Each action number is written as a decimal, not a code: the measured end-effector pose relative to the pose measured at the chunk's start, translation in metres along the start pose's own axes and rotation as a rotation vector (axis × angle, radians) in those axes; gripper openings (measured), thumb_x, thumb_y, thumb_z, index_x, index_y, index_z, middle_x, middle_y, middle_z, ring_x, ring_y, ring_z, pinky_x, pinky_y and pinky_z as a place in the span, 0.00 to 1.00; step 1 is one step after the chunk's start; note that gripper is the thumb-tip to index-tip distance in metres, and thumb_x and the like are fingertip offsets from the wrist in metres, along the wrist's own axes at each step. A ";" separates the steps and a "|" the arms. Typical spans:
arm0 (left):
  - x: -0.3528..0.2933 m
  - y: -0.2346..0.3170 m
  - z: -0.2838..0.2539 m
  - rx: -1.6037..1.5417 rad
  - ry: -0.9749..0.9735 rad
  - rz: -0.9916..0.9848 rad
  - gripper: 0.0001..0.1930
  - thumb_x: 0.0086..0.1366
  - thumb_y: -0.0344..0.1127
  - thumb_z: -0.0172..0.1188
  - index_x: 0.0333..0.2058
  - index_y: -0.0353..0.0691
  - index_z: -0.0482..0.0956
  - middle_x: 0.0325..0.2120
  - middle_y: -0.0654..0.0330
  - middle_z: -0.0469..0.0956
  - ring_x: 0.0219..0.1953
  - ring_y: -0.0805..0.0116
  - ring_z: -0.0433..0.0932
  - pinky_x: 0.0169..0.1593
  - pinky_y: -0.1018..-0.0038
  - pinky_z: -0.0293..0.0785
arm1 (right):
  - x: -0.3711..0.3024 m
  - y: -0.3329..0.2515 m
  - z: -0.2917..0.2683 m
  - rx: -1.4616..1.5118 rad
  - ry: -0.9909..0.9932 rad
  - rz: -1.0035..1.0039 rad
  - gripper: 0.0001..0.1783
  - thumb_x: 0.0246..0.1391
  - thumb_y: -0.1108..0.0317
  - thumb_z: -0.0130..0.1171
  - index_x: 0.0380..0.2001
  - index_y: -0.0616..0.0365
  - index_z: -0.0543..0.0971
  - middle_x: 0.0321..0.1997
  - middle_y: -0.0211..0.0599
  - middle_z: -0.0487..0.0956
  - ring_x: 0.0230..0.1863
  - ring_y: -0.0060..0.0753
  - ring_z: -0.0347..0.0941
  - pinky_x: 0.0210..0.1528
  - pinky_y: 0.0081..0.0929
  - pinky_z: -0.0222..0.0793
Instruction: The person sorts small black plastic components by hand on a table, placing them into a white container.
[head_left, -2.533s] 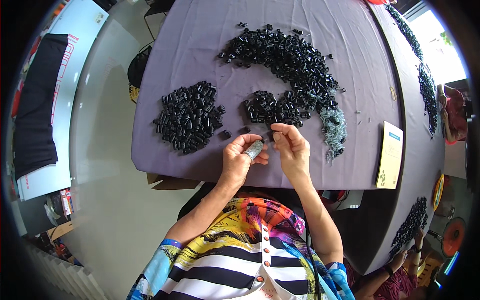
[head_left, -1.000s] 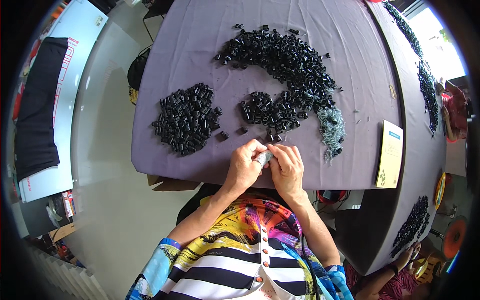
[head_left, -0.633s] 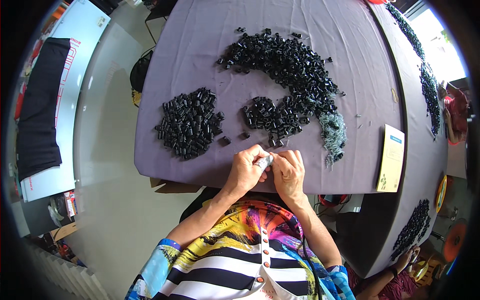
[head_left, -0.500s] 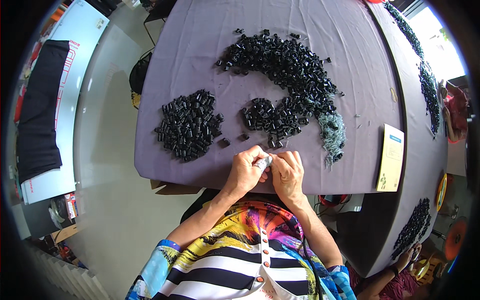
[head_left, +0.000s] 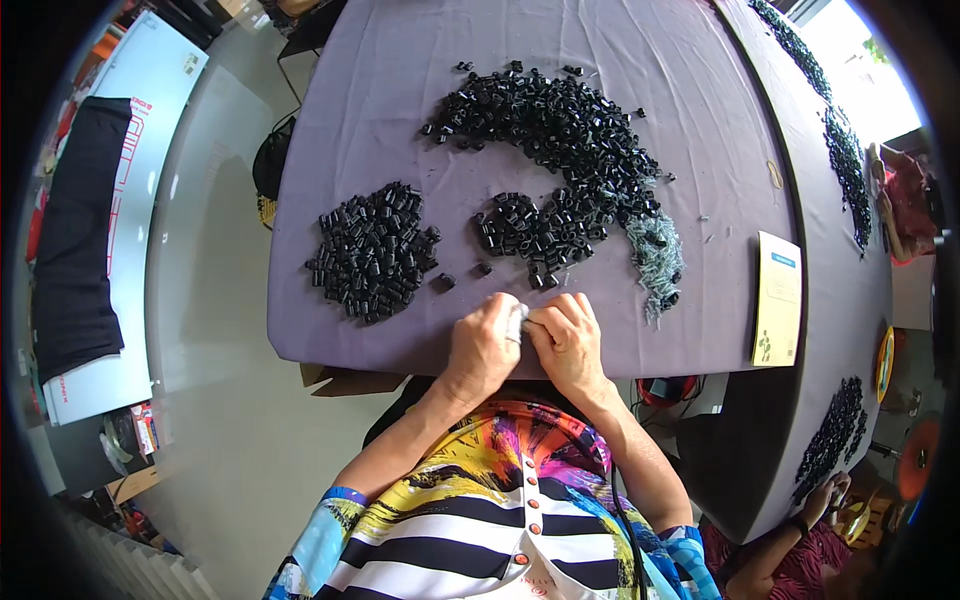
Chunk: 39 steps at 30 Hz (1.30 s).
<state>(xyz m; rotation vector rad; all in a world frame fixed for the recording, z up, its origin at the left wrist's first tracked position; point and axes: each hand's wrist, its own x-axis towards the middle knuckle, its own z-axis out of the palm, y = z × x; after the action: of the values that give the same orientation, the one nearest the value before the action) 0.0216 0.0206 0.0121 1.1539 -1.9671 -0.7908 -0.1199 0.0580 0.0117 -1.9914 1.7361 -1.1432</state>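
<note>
My left hand (head_left: 484,345) and my right hand (head_left: 567,345) meet above the table's near edge, fingers curled in and fingertips together. Whatever they pinch is too hidden to make out. Something pale and silvery, like a wrapping (head_left: 516,322), shows at the left hand's fingers. Just beyond the hands lies a cluster of small black ring-like plastic pieces (head_left: 535,235), joined to a big curved heap (head_left: 570,125) of the same pieces. Left of them is a separate pile of black pieces (head_left: 370,255). Two loose black pieces (head_left: 446,282) lie between.
Pale grey-green trimmings (head_left: 655,265) are heaped at the right of the cloth-covered table (head_left: 370,90). A yellow booklet (head_left: 777,300) rests by the right edge, near a rubber band (head_left: 774,174). On the adjoining table are more black heaps (head_left: 832,430), with another person's hands (head_left: 825,498) beside one.
My left hand has turned, so less of the pale wrapping shows. Both hands stay together near the table's edge. The whole view has shifted slightly.
</note>
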 end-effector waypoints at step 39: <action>0.033 -0.016 -0.020 0.217 0.037 0.000 0.10 0.54 0.24 0.64 0.36 0.41 0.80 0.28 0.58 0.73 0.27 0.59 0.77 0.30 0.67 0.74 | 0.003 0.056 -0.077 -0.569 0.016 0.172 0.08 0.47 0.78 0.56 0.33 0.56 0.76 0.35 0.36 0.74 0.39 0.44 0.70 0.43 0.38 0.67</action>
<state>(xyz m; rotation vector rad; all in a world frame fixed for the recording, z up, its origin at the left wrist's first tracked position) 0.0337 -0.0185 0.0197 1.2834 -2.0605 -0.5611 -0.2133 0.0634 0.0271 -2.0570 2.3863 -0.6543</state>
